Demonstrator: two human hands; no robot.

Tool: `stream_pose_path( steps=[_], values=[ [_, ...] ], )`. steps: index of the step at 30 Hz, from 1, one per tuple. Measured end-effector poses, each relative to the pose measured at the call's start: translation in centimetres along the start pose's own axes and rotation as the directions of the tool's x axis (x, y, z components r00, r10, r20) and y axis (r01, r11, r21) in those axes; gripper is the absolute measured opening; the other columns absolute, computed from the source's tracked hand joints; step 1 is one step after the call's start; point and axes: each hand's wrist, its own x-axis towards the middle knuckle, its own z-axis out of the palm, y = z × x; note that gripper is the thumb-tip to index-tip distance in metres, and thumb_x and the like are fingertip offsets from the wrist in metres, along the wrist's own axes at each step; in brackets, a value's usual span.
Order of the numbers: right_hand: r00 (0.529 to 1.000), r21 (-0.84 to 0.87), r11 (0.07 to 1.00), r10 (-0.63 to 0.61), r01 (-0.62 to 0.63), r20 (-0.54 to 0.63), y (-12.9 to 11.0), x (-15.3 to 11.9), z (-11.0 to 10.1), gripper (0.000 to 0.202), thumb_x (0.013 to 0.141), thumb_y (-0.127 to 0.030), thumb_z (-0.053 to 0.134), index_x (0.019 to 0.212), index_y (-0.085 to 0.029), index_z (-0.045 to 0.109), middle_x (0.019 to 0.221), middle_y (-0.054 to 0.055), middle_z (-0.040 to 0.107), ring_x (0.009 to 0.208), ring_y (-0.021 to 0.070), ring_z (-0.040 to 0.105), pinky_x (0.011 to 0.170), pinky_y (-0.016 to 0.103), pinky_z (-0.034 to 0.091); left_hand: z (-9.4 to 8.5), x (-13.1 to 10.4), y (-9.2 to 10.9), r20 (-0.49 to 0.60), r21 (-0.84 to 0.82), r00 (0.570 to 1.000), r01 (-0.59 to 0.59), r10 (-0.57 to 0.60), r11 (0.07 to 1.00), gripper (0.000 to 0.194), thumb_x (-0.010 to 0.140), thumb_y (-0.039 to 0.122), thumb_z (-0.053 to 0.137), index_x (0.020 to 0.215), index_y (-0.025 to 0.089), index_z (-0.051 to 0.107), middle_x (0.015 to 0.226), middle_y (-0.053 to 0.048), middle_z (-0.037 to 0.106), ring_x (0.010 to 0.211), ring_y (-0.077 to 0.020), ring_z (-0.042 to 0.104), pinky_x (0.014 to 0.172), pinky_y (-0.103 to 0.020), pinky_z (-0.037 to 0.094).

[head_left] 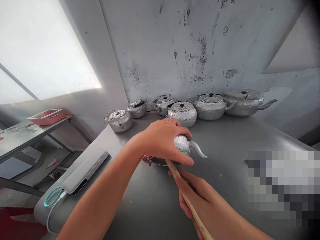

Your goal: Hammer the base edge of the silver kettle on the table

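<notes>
My left hand (pixel 165 138) is wrapped over a small silvery kettle (pixel 182 143), whose curved spout points right. The hand covers most of the kettle's body. Below it my right hand (pixel 192 193) grips a wooden stick (pixel 191 206) that runs from the lower edge up to the kettle's near side. The stick's far end is hidden by my left hand and the kettle. A dark round opening or disc (pixel 162 162) shows under my left palm, with a bit of red patterned material (pixel 147 159) beside it.
Several dented metal kettles, one with a long spout (pixel 242 103), line the wall at the back of the grey table (pixel 142 213). A white power bank (pixel 85 170) with a cable lies at the left. Farther left, a pink basket (pixel 48 117) stands on another table.
</notes>
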Motion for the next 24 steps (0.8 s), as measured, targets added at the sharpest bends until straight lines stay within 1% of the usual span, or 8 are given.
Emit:
stream_pose_path(
  steps=[3, 5, 7, 10, 12, 17, 20, 24],
  values=[
    [1.0, -0.021, 0.999, -0.025, 0.025, 0.018, -0.4, 0.0, 0.1, 0.042, 0.106, -0.06, 0.032, 0.093, -0.024, 0.05, 0.063, -0.01, 0.048, 0.037, 0.0042, 0.042, 0.034, 0.015, 0.043, 0.0, 0.1, -0.2, -0.004, 0.002, 1.0, -0.002, 0.002, 1.0, 0.057, 0.073, 0.066, 0.071, 0.123, 0.038, 0.068, 0.126, -0.001, 0.06, 0.117, -0.0272, 0.054, 0.096, -0.038, 0.045],
    [0.999, -0.05, 0.998, 0.036, -0.036, 0.003, -0.8, -0.1, 0.0, 0.043, 0.107, -0.058, 0.03, 0.091, -0.023, 0.05, 0.063, -0.01, 0.048, 0.036, 0.0045, 0.041, 0.033, 0.016, 0.042, 0.1, 0.2, -0.3, -0.007, -0.001, 1.0, 0.001, -0.001, 1.0, 0.057, 0.073, 0.066, 0.07, 0.123, 0.039, 0.068, 0.127, 0.0, 0.059, 0.117, -0.0271, 0.054, 0.097, -0.039, 0.045],
    [0.995, -0.059, 0.994, 0.091, -0.094, -0.05, -1.3, -0.3, -0.1, 0.045, 0.107, -0.056, 0.027, 0.088, -0.022, 0.05, 0.062, -0.01, 0.048, 0.036, 0.0045, 0.042, 0.034, 0.016, 0.041, 0.1, 0.2, -0.3, -0.006, -0.002, 1.0, 0.005, -0.005, 1.0, 0.057, 0.073, 0.066, 0.071, 0.123, 0.039, 0.068, 0.127, 0.0, 0.059, 0.117, -0.0267, 0.054, 0.098, -0.039, 0.045],
    [0.996, -0.091, 0.996, 0.003, -0.011, -0.088, -1.5, -0.7, -0.4, 0.048, 0.107, -0.057, 0.027, 0.082, -0.022, 0.048, 0.061, -0.009, 0.047, 0.037, 0.0048, 0.045, 0.037, 0.017, 0.042, 0.1, 0.1, -0.1, -0.016, 0.008, 1.0, 0.01, -0.01, 1.0, 0.056, 0.073, 0.066, 0.07, 0.121, 0.038, 0.068, 0.126, -0.001, 0.06, 0.118, -0.0264, 0.055, 0.1, -0.039, 0.044],
    [0.995, -0.116, 0.993, -0.038, 0.027, -0.092, -1.5, -1.0, -0.7, 0.047, 0.105, -0.06, 0.031, 0.081, -0.023, 0.047, 0.062, -0.009, 0.046, 0.039, 0.0057, 0.044, 0.039, 0.019, 0.043, 0.2, 0.2, 0.2, -0.037, 0.014, 0.999, 0.027, -0.026, 1.0, 0.055, 0.074, 0.066, 0.069, 0.12, 0.037, 0.069, 0.125, -0.001, 0.06, 0.117, -0.0263, 0.055, 0.1, -0.039, 0.044],
    [0.993, -0.115, 0.993, -0.015, 0.002, -0.115, -1.3, -1.3, -1.4, 0.046, 0.1, -0.066, 0.039, 0.086, -0.023, 0.051, 0.061, -0.009, 0.039, 0.046, 0.0086, 0.036, 0.041, 0.021, 0.036, 0.6, 0.5, 0.8, -0.069, 0.04, 0.991, 0.119, -0.116, 0.992, 0.057, 0.075, 0.071, 0.063, 0.119, 0.035, 0.069, 0.121, -0.003, 0.062, 0.115, -0.0293, 0.056, 0.099, -0.043, 0.045],
    [0.989, -0.082, 0.995, 0.04, -0.052, -0.145, -1.6, -1.4, -1.9, 0.042, 0.095, -0.066, 0.047, 0.092, -0.024, 0.052, 0.061, -0.008, 0.042, 0.049, 0.0103, 0.037, 0.042, 0.022, 0.037, 0.7, 0.6, 1.1, -0.081, 0.047, 0.985, 0.155, -0.151, 0.987, 0.059, 0.075, 0.072, 0.061, 0.121, 0.034, 0.068, 0.121, -0.005, 0.062, 0.115, -0.0303, 0.056, 0.1, -0.045, 0.045],
    [0.98, -0.011, 0.99, 0.14, -0.143, -0.139, -2.1, -1.4, -2.2, 0.039, 0.089, -0.061, 0.052, 0.105, -0.025, 0.05, 0.06, -0.008, 0.046, 0.048, 0.0109, 0.04, 0.042, 0.022, 0.038, 0.6, 0.6, 1.3, -0.086, 0.04, 0.98, 0.185, -0.181, 0.982, 0.06, 0.076, 0.072, 0.06, 0.121, 0.033, 0.069, 0.118, -0.005, 0.063, 0.114, -0.0308, 0.057, 0.098, -0.044, 0.046]
  ],
)
